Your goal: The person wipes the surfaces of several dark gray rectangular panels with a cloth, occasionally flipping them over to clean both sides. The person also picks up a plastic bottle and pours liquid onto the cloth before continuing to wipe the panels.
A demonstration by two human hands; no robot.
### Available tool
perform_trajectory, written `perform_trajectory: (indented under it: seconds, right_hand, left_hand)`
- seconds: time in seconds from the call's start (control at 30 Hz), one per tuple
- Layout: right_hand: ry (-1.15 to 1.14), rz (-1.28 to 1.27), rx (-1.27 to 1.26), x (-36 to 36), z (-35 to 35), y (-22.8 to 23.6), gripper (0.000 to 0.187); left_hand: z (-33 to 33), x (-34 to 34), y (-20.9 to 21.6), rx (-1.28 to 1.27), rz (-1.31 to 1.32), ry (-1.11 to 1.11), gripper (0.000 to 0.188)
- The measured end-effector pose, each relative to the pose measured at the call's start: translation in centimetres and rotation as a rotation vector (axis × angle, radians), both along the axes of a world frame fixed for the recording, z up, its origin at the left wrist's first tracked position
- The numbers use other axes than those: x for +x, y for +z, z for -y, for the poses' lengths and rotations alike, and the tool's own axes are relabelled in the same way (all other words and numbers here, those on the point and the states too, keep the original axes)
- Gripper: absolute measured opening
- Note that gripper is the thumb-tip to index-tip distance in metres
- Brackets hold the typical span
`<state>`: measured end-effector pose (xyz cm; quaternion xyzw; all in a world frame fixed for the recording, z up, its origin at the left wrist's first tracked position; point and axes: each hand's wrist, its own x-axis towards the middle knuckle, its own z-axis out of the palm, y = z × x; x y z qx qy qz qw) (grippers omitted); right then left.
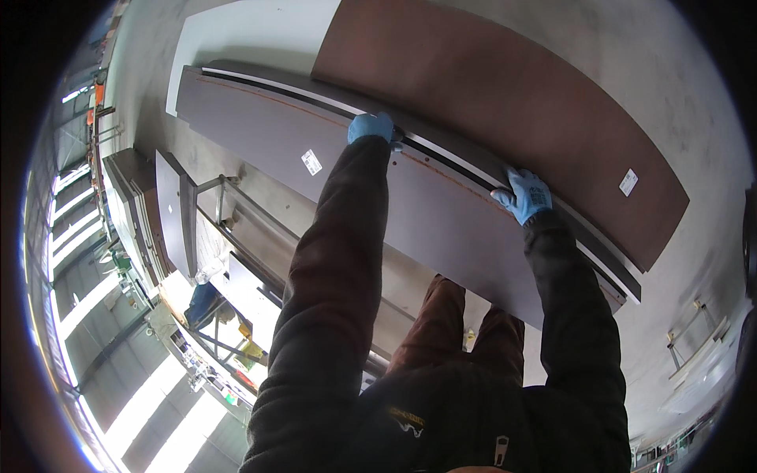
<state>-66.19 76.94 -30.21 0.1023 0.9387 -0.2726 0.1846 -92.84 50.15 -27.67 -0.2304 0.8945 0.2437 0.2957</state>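
Note:
A long grey panel (445, 217) with a white label stands tilted in front of my legs, and a thin orange-brown line runs along its upper edge. My left hand (370, 128), in a blue glove, is closed over that edge near the middle. Farther right, my right hand (526, 195), also blue-gloved, grips the top edge with the thumb on the near side and the fingers reaching over. Just behind the edge runs a pale strip (465, 147) beside a dark gap. The fingers' far ends are partly hidden behind the edge.
Beyond it lies a large brown curved panel (505, 102) with a label, next to a pale sheet (248, 35). To the left stand stacked boards (136, 205), another grey panel (175, 213) and a metal frame (256, 209). A small rack (694, 339) is at the right.

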Motion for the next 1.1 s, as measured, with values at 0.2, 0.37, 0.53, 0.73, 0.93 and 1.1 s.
perform_trajectory:
  seconds: [0.2, 0.37, 0.53, 0.73, 0.93, 1.1]
  right_hand:
    - [0.022, -0.132, -0.050, 0.7, 1.2, 1.6, 0.058]
    - [-0.023, -0.240, 0.047, -0.4, 2.4, 0.5, 0.057]
    - [-0.085, -0.131, 0.005, -2.2, 2.7, -0.7, 0.058]
    - [-0.160, -0.167, 0.015, -2.5, 3.3, -0.9, 0.056]
    - [-0.183, -0.233, 0.044, -2.7, 3.8, -1.3, 0.057]
    - [-0.206, -0.172, 0.067, -3.4, 4.1, -0.4, 0.065]
  left_hand:
    - [0.9, 3.0, 1.0, 0.023, -0.147, -0.031, 0.047]
    - [0.5, 4.3, 1.3, -0.082, -0.240, -0.114, 0.046]
    - [-1.2, 3.9, 2.2, -0.190, -0.203, -0.225, 0.045]
    - [-1.9, 2.9, 1.5, -0.306, -0.175, -0.342, 0.048]
    - [-1.3, 2.1, 1.0, -0.341, -0.161, -0.451, 0.048]
    - [-1.0, 0.9, 0.2, -0.397, -0.168, -0.485, 0.054]
